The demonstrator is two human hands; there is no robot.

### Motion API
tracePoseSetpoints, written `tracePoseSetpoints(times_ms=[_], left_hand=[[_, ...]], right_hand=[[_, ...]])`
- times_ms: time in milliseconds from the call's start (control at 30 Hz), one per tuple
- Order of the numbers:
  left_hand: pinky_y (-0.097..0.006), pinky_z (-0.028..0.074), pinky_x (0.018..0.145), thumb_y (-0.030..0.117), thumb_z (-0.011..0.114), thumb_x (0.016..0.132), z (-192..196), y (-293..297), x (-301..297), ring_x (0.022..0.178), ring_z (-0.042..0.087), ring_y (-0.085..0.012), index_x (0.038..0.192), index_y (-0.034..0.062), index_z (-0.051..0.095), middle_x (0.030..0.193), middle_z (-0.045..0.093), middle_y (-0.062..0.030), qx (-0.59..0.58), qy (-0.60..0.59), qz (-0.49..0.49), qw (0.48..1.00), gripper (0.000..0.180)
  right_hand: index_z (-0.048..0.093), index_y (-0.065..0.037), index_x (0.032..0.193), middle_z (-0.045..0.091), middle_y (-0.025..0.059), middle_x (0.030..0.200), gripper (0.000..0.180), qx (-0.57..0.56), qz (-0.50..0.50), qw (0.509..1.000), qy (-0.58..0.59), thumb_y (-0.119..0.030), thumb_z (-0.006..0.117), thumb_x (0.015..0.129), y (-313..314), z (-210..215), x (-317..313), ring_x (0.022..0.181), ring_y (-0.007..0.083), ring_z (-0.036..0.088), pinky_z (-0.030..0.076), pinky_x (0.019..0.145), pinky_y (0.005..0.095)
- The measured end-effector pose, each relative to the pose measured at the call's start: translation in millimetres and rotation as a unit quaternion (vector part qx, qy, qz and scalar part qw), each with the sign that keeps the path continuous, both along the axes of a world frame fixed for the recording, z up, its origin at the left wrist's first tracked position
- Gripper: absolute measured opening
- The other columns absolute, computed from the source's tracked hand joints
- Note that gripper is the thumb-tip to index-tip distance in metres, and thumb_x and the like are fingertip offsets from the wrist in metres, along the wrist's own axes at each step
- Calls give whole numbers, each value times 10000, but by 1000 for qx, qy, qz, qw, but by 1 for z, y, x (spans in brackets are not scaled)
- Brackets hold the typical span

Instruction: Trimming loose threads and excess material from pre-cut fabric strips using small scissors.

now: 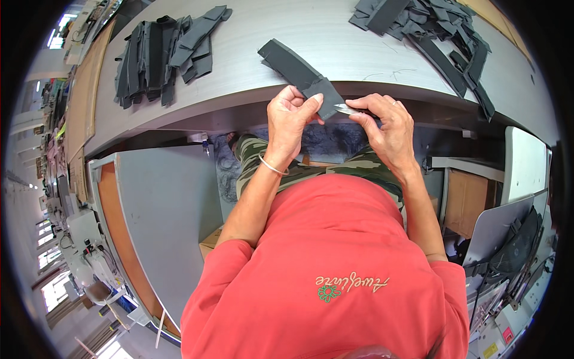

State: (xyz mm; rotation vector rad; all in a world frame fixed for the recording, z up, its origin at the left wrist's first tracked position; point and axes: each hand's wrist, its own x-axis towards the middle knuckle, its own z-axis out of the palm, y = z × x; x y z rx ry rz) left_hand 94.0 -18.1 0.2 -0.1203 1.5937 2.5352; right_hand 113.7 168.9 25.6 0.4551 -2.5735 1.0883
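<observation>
Fabric strip (299, 73), long axis diag., far-L to near-R

Workshop, most likely garment or textile. Long pale worktable (335, 54) in front of me, a stack of dark grey cut pieces (152, 60) on its left, a messier heap of dark strips (412, 18) on its right, loose threads (391, 73) between. Small pointed metal tool (345, 109) at a grey fabric piece (296, 70). Down the left side I see cluttered equipment (95, 260), too small to identify, plus bright windows (55, 291). Cardboard box (466, 200) under the table's right end.
</observation>
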Motion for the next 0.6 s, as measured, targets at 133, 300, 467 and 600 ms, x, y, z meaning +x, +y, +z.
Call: tracePoseSetpoints(times_ms=[133,300,467,600], left_hand=[[-262,518,560,57,673,859,0,-1,2,662,622,-115,906,-17,560,810,648,-83,2,1,-1,1000,144],[-258,519,558,53,672,859,-1,-3,3,663,621,-114,903,-17,559,823,648,-84,3,7,-4,1000,140],[-259,521,555,54,671,860,2,0,3,656,619,-115,898,-17,559,817,647,-82,-10,16,0,1000,138],[-262,527,564,65,669,866,3,-1,5,650,619,-117,892,-13,559,817,647,-82,-4,5,5,1000,137]], right_hand=[[690,-122,899,638,-9,763,141,25,5,1000,4,-152,713,763,1,1,0,664,182,538,377,634,309],[695,-128,880,633,-13,761,120,-23,-2,1000,22,-151,712,763,1,3,3,654,187,527,366,623,313],[700,-129,880,622,-10,751,120,10,27,999,24,-152,712,763,-5,5,6,664,185,533,365,623,311],[696,-127,912,598,-2,728,166,14,22,999,29,-168,720,752,1,3,4,683,185,539,375,628,311]])
